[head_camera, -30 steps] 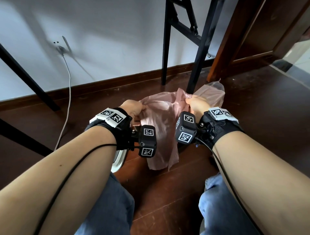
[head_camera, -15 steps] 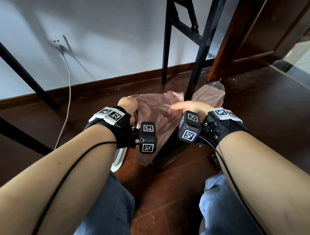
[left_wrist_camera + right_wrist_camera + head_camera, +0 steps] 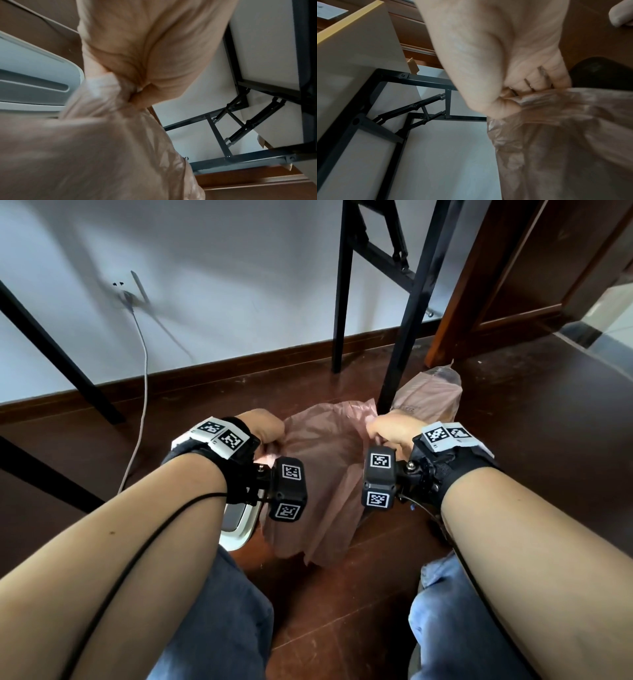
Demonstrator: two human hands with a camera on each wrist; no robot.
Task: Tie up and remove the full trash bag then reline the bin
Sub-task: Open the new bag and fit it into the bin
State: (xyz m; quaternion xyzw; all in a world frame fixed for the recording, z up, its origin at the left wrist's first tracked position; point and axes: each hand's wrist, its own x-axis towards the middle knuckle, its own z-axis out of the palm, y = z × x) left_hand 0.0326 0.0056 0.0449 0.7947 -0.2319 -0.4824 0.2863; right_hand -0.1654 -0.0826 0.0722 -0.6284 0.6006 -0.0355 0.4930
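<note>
A thin pink empty trash bag (image 3: 322,470) hangs spread between both hands above the dark wood floor. My left hand (image 3: 265,428) grips a bunched corner of it on the left; in the left wrist view the fingers (image 3: 137,75) are curled tight on the gathered plastic (image 3: 96,148). My right hand (image 3: 385,428) makes a fist on the opposite edge, and the right wrist view has the curled fingers (image 3: 530,83) clamped on the bag (image 3: 565,135). A filled pink bag (image 3: 430,395) stands behind the black table leg. The bin is mostly hidden beneath the hanging bag.
A white and grey bin lid (image 3: 238,520) lies on the floor under my left wrist. Black folding-table legs (image 3: 407,313) stand right behind the bags. A white cable (image 3: 142,392) runs down the wall at left. A wooden door frame (image 3: 479,278) rises at right. My knees are below.
Half a second ago my right hand had its fingers stretched out and the bag was bunched at my left hand. Now the right hand grips it again and the bag is spread wide.
</note>
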